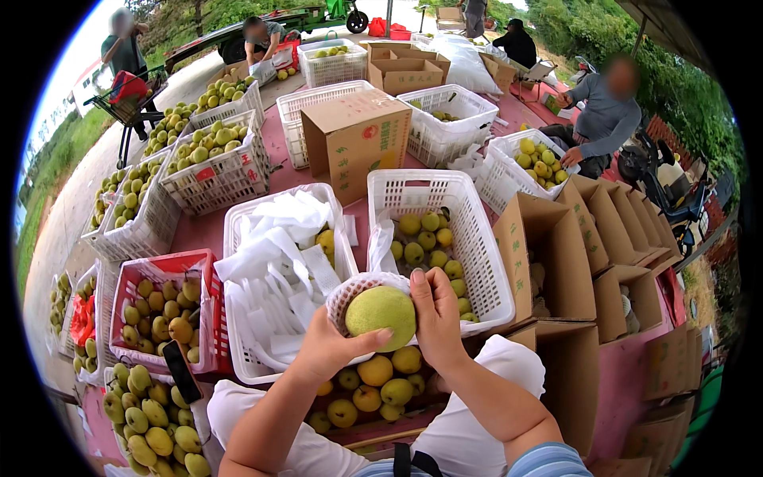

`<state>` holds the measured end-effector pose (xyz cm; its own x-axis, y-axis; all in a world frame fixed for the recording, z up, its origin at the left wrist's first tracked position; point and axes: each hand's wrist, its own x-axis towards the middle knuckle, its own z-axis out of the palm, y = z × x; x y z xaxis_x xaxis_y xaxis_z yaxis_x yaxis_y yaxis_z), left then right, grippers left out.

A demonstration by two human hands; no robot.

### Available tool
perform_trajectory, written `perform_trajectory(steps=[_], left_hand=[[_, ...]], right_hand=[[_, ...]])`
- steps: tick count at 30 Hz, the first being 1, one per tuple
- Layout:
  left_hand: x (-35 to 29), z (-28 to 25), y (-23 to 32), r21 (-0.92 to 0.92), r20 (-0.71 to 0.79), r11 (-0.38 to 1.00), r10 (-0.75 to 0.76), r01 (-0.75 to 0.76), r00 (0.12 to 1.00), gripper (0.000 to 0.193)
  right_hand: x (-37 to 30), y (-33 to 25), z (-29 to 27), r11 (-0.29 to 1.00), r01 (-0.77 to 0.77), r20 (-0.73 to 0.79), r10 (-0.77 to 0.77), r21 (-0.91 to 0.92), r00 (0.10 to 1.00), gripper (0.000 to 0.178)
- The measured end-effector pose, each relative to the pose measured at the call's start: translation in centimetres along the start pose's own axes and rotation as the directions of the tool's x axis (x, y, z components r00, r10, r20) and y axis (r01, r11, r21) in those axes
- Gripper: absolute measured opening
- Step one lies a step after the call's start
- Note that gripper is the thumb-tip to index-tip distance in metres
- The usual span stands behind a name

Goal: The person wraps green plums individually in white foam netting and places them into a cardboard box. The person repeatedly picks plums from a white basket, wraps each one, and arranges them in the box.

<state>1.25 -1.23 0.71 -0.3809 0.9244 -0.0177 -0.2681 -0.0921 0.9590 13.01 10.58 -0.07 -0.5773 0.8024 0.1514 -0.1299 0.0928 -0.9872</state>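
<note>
Foam sleeves (274, 258) lie in a basket (242, 354). Left of the basket stands a crate (209, 278); right, a bin (489, 274); behind, a carton (366, 151).

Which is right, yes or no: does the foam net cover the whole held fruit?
No, the fruit shows bare yellow-green skin, with the foam net visible only along its upper and left edges.

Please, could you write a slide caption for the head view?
Left hand and right hand hold a green pear, partly sleeved in white foam net, near a white crate of pears.
</note>
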Motion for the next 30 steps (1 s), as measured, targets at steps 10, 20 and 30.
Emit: perform_trajectory(steps=[10,20,30], left_hand=[[0.5,-0.2,-0.7,-0.221,-0.269,0.965,0.076,-0.138,0.960,0.053],[1.3,-1.0,-2.7,-0.518,-0.069,0.855,-0.042,0.000,0.997,0.051],[0.2,1.8,-6.2,-0.259,0.342,0.941,-0.121,0.218,0.932,0.100]], right_hand=[[-1.0,-2.2,-0.6,0.981,0.177,0.396,-0.196,0.083,0.897,0.017],[0.2,-4.3,-2.4,0.513,0.705,0.621,-0.362,-0.490,0.695,0.069],[-0.7,1.5,-6.7,0.745,0.475,0.566,-0.160,-0.469,0.809,0.085]])
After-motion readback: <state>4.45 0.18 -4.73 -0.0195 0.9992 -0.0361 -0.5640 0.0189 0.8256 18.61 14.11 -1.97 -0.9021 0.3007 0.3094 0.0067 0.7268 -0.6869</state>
